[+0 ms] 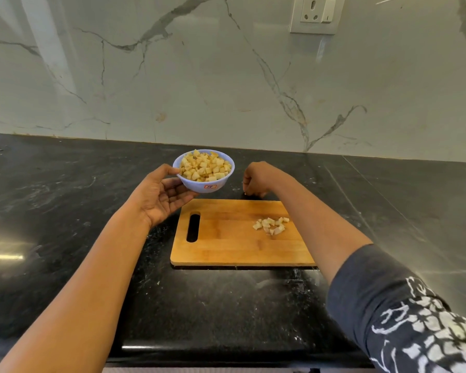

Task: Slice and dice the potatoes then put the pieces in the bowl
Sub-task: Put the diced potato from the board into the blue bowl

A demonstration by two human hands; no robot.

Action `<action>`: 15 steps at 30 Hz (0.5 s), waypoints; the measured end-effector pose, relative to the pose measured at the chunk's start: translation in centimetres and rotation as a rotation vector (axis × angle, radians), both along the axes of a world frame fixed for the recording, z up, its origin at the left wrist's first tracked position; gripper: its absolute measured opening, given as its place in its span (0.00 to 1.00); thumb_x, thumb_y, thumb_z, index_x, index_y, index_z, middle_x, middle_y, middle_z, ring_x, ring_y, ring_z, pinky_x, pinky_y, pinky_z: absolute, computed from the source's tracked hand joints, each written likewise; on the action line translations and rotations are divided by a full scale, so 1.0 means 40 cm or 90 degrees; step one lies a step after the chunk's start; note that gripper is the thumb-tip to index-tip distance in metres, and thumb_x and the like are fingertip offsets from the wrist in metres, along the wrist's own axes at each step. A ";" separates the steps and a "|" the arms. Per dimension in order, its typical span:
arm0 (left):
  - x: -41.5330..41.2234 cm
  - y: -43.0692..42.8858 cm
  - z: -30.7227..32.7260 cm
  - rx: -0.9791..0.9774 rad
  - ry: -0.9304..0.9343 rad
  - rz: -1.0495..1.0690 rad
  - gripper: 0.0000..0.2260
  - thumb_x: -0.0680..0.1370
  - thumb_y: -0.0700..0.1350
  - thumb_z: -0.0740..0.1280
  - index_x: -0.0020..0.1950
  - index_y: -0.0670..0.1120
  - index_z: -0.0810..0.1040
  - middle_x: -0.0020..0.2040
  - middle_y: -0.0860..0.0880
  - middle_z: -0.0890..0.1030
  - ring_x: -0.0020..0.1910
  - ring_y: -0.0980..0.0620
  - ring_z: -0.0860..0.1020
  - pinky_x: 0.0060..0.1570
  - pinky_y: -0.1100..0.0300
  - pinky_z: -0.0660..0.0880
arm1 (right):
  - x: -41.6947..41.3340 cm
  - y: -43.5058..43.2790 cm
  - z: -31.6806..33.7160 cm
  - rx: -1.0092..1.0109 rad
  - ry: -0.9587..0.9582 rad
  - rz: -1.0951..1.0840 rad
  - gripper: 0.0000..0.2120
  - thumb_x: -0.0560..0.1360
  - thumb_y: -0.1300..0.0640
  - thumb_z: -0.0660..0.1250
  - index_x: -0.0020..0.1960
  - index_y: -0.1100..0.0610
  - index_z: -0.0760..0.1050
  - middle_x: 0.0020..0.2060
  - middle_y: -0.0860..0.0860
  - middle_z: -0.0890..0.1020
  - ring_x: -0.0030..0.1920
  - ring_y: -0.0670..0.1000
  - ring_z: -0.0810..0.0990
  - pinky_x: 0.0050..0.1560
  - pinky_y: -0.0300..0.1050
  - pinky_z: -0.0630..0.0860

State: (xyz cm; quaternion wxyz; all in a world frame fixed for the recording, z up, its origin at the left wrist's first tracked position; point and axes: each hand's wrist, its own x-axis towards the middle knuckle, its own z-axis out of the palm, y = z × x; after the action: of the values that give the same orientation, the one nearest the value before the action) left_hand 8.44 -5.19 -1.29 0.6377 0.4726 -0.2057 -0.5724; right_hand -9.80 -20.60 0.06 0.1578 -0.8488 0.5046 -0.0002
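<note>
A small pale blue bowl (214, 182) heaped with diced potato (205, 166) is held by my left hand (162, 193), thumb on its rim and fingers under its base, just beyond the far left corner of the wooden cutting board (226, 238). A small pile of potato dice (271, 225) lies on the board's right side. My right hand (256, 180) hovers past the board's far edge with its fingers curled downward toward the counter; whether it holds anything cannot be seen. No knife is in view.
The board lies on a black stone counter (65, 197) that runs to a marble backsplash (172, 76). A wall socket (316, 13) sits high at the right. The counter's front edge is close to me.
</note>
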 end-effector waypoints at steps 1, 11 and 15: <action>-0.002 -0.001 -0.001 0.001 -0.002 -0.003 0.13 0.76 0.46 0.65 0.55 0.38 0.78 0.44 0.43 0.82 0.37 0.50 0.84 0.33 0.61 0.80 | 0.001 0.000 0.001 0.013 0.001 0.001 0.04 0.73 0.64 0.68 0.47 0.59 0.78 0.45 0.55 0.81 0.39 0.51 0.79 0.39 0.42 0.79; -0.016 -0.001 -0.006 0.012 -0.029 -0.029 0.15 0.76 0.46 0.65 0.58 0.38 0.77 0.49 0.42 0.82 0.47 0.48 0.81 0.40 0.60 0.81 | -0.047 0.032 0.013 0.038 -0.071 0.008 0.04 0.74 0.65 0.67 0.45 0.57 0.77 0.46 0.55 0.81 0.39 0.50 0.79 0.41 0.41 0.78; -0.020 -0.001 -0.006 0.010 -0.033 -0.032 0.14 0.76 0.46 0.65 0.57 0.38 0.78 0.46 0.42 0.83 0.43 0.49 0.83 0.38 0.60 0.81 | -0.142 0.104 0.037 -0.041 -0.150 0.021 0.07 0.73 0.64 0.66 0.47 0.55 0.80 0.38 0.46 0.79 0.39 0.47 0.79 0.39 0.39 0.75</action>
State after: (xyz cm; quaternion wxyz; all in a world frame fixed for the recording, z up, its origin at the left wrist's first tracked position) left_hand 7.65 -5.24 -1.52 0.6137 0.4869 -0.2291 -0.5777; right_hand -15.50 -16.44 1.54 0.1887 -0.8555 0.4685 -0.1139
